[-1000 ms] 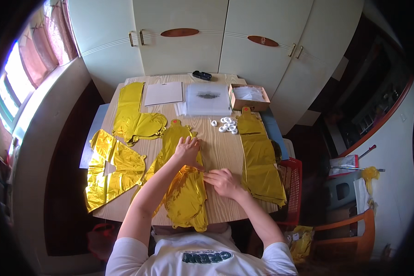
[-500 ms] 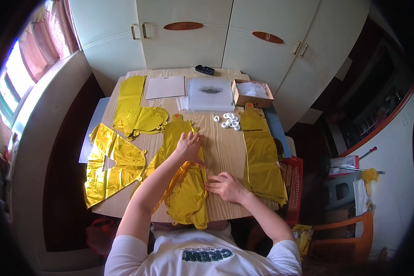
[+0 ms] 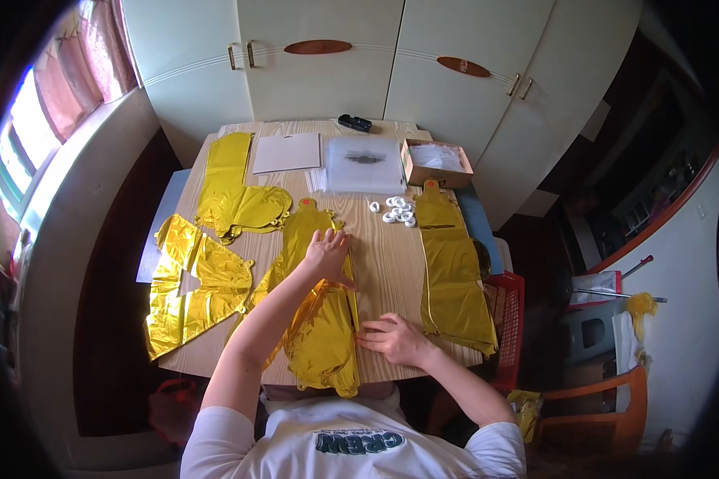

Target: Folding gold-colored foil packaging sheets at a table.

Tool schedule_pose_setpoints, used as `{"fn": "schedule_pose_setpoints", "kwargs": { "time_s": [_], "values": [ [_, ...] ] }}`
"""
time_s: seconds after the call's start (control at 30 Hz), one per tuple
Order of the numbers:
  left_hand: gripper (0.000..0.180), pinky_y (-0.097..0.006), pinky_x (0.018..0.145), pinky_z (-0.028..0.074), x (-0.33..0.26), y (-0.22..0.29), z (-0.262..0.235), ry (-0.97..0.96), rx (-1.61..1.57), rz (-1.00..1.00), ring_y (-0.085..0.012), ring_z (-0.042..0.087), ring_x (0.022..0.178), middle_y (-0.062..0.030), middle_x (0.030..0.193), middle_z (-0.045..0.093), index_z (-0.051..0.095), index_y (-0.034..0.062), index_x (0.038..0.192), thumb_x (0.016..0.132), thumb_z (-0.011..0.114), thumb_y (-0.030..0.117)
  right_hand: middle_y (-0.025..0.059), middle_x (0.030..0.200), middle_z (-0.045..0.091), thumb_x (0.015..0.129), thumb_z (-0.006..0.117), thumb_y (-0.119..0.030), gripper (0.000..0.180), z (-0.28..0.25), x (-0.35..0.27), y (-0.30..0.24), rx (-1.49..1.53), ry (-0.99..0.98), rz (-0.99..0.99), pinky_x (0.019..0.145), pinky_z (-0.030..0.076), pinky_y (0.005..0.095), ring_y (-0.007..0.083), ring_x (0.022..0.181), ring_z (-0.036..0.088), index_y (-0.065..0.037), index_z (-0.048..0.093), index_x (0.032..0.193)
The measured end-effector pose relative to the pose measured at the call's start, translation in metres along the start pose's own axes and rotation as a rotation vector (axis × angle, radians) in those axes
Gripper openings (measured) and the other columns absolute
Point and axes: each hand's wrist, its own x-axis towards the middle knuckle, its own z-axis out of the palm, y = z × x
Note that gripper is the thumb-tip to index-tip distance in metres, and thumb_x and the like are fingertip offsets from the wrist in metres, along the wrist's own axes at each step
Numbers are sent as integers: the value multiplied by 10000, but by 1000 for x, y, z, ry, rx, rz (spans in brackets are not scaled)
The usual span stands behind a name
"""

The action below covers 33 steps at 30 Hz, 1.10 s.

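A flat gold foil balloon (image 3: 321, 339) lies lengthwise in front of me, its right side forming a long straight edge. My left hand (image 3: 327, 254) rests on its upper part with the fingers spread. At the lower right edge, my right hand (image 3: 395, 339) touches the foil with its fingertips, fingers stretched toward the left and slightly bent. Part of the balloon is hidden under my left forearm. To the left lies a shiny gold foil balloon (image 3: 208, 275) with a hole in its middle. Behind that is an L-shaped gold foil stack (image 3: 228, 172).
More gold foil balloons (image 3: 455, 279) lie along the table's right side. White rings of ribbon or tape (image 3: 399, 211) sit beyond my hands. Farther back are a clear plastic stack (image 3: 365, 164), a pale board (image 3: 287, 153), an open carton (image 3: 438, 169) and a black object (image 3: 355, 123).
My right hand has slid slightly nearer to me along the balloon's right edge. My left hand stays in place on the foil.
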Motion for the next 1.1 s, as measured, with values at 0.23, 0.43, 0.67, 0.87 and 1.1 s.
{"fn": "schedule_pose_setpoints", "kwargs": {
  "time_s": [0.23, 0.43, 0.67, 0.87, 1.1],
  "values": [
    [1024, -520, 1064, 317, 0, -6, -4, 53, -220, -67, -325, 383, 1326, -151, 1382, 451, 462, 33, 1356, 625, 755, 687, -17, 1122, 715, 829, 571, -102, 261, 3, 2, -3, 128, 76, 97, 998, 416, 359, 157, 1115, 620, -135, 756, 1011],
    [707, -483, 1083, 326, -42, -47, 14, 386, -296, -88, -328, 377, 1343, -163, 1423, 427, 473, 70, 1360, 823, 676, 483, 40, 1144, 704, 820, 573, -88, 265, 10, -2, 3, 316, 151, 211, 951, 481, 365, 199, 1063, 652, -105, 740, 1024],
    [887, -539, 1155, 228, -180, -66, 28, 91, -242, -50, -362, 266, 1429, -180, 1494, 357, 427, 80, 1421, 746, 720, 576, 137, 1421, 505, 966, 495, -270, 462, 20, 37, 35, 120, 99, 425, 1110, 373, 396, 273, 1309, 489, -36, 512, 1364],
    [914, -571, 1165, 171, -207, -31, 30, 161, -265, -68, -387, 240, 1438, -191, 1489, 371, 437, 84, 1421, 727, 712, 613, 142, 1548, 328, 1006, 395, -469, 651, 40, 62, 56, 37, -47, 531, 1194, 197, 438, 276, 1449, 274, -21, 346, 1476],
    [911, -584, 1167, 144, -195, -27, 34, 162, -264, -30, -361, 253, 1441, -181, 1495, 371, 435, 55, 1411, 737, 704, 604, 134, 1555, 317, 1009, 339, -512, 688, 42, 68, 55, 17, -116, 546, 1203, 149, 450, 273, 1460, 244, -14, 324, 1484]
  ]
}}
